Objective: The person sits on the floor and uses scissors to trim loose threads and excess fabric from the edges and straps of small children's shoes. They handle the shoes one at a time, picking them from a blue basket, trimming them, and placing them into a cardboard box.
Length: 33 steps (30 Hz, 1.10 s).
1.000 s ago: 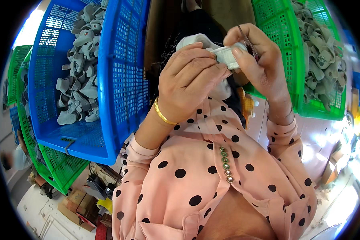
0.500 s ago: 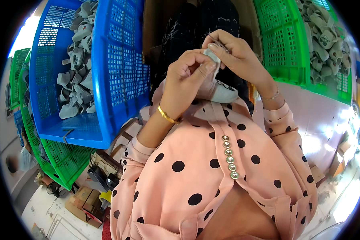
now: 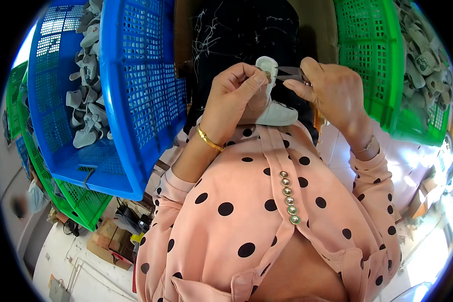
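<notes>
A small light-grey shoe upper [image 3: 277,116] is in front of my chest, its rounded toe pointing right. My left hand [image 3: 232,95] pinches it near its opening, fingers closed on the fabric. The white-lined back part [image 3: 267,64] stands up past my fingertips. To the right, my right hand [image 3: 334,90] is closed around small metal scissors [image 3: 290,73], whose blades point left at the upper's edge. The blades look slightly apart; whether they touch the fabric I cannot tell. My palm hides most of their handle.
On the left stands a blue crate [image 3: 118,116] with several grey shoe uppers [image 3: 89,70]. At the right a green crate [image 3: 372,65] holds more uppers [image 3: 423,60]. Loose threads [image 3: 206,38] lie on my dark trousers. Cardboard boxes [image 3: 110,239] sit at lower left.
My right hand has drawn away to the right from the upper and turned, bringing the scissor blades into view. The upper's back part now shows more, still in my left hand.
</notes>
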Each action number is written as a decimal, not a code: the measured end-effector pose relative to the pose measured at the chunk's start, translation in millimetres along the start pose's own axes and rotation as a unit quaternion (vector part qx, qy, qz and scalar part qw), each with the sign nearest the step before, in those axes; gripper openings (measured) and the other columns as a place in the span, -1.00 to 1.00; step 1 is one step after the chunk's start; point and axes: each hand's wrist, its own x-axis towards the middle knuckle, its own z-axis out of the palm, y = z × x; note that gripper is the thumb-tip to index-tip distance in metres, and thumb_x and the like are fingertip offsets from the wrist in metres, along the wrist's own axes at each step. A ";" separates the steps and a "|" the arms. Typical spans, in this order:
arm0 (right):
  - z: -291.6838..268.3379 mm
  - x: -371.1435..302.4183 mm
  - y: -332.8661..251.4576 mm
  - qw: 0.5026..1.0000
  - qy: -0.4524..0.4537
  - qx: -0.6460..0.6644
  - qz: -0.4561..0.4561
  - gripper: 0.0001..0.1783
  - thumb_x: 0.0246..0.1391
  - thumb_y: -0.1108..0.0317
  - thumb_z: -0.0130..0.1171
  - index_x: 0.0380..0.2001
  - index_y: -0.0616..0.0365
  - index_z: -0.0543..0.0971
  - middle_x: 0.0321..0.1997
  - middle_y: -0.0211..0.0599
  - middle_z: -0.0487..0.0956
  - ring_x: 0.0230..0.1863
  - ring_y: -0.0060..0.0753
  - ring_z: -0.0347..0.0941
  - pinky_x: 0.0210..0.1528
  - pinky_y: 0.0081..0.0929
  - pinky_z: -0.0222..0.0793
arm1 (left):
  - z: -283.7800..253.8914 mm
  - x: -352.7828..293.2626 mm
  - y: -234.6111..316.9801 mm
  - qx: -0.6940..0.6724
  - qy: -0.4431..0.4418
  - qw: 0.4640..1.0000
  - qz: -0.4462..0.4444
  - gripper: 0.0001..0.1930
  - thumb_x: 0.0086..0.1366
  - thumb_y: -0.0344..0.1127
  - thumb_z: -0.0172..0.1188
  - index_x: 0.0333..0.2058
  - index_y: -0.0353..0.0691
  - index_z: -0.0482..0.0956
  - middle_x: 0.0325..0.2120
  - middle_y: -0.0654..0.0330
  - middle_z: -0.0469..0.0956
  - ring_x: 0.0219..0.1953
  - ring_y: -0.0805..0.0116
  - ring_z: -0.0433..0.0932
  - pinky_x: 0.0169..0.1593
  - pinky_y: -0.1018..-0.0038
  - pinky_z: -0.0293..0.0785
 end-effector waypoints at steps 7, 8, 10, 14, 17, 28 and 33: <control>9.3 28.1 9.3 0.997 -0.057 -0.018 -0.043 -0.60 -0.02 -0.03 0.25 -0.59 -0.01 0.37 -0.72 -0.42 0.35 -0.63 -0.37 0.39 -0.56 -0.47 0.27 | -10.8 17.3 -2.0 -0.024 0.014 0.999 -0.025 -0.86 0.32 -0.29 0.18 -0.31 -0.24 0.61 -0.43 0.41 0.58 -0.44 0.75 0.36 -0.39 0.79 0.19; 9.3 30.8 9.2 0.997 -0.065 -0.021 -0.045 -0.61 -0.03 -0.01 0.26 -0.59 -0.01 0.38 -0.72 -0.42 0.35 -0.63 -0.38 0.39 -0.56 -0.48 0.27 | -12.2 18.9 -1.3 -0.026 0.014 0.999 -0.028 -0.86 0.32 -0.30 0.19 -0.31 -0.24 0.61 -0.43 0.40 0.58 -0.43 0.74 0.38 -0.37 0.78 0.22; 9.5 35.1 8.0 0.995 -0.082 -0.030 -0.048 -0.63 -0.06 0.03 0.29 -0.60 0.00 0.38 -0.72 -0.42 0.35 -0.63 -0.38 0.39 -0.55 -0.49 0.27 | -14.5 21.6 0.1 -0.028 0.012 0.999 -0.034 -0.87 0.31 -0.32 0.20 -0.32 -0.25 0.61 -0.42 0.38 0.59 -0.41 0.72 0.41 -0.34 0.78 0.27; 20.6 34.5 10.1 0.995 -0.043 -0.051 -0.070 -0.55 -0.03 -0.08 0.25 -0.64 -0.01 0.34 -0.79 -0.44 0.29 -0.71 -0.40 0.36 -0.61 -0.48 0.22 | -18.5 28.5 -8.8 -0.021 0.003 0.999 -0.026 -0.89 0.30 -0.36 0.20 -0.32 -0.27 0.61 -0.43 0.34 0.60 -0.39 0.67 0.47 -0.28 0.74 0.37; 25.1 32.6 11.4 0.997 -0.058 -0.027 -0.034 -0.56 0.00 -0.06 0.24 -0.61 0.03 0.37 -0.76 -0.36 0.32 -0.69 -0.36 0.37 -0.60 -0.42 0.22 | -23.2 31.9 -13.7 -0.025 -0.002 0.999 -0.023 -0.89 0.30 -0.37 0.20 -0.31 -0.28 0.62 -0.44 0.31 0.60 -0.41 0.64 0.48 -0.28 0.73 0.40; 72.9 35.2 -4.8 0.787 -0.141 0.538 0.265 -0.56 0.20 0.06 0.15 -0.33 0.33 0.47 -0.60 -0.43 0.36 -0.54 -0.63 0.23 -0.47 -0.61 0.25 | -44.7 35.2 -1.8 -0.007 -0.011 1.000 -0.021 -0.89 0.30 -0.38 0.19 -0.30 -0.31 0.61 -0.48 0.30 0.60 -0.54 0.60 0.46 -0.47 0.68 0.35; 78.5 32.9 -3.3 0.705 -0.173 0.602 0.333 -0.56 0.26 0.08 0.08 -0.37 0.35 0.47 -0.65 -0.57 0.27 -0.58 -0.74 0.13 -0.52 -0.69 0.16 | -72.6 43.8 -4.7 0.555 0.197 0.738 0.329 -0.63 0.16 -0.43 0.24 -0.02 -0.20 0.52 -0.03 0.07 0.52 0.04 0.02 0.41 0.08 0.26 0.36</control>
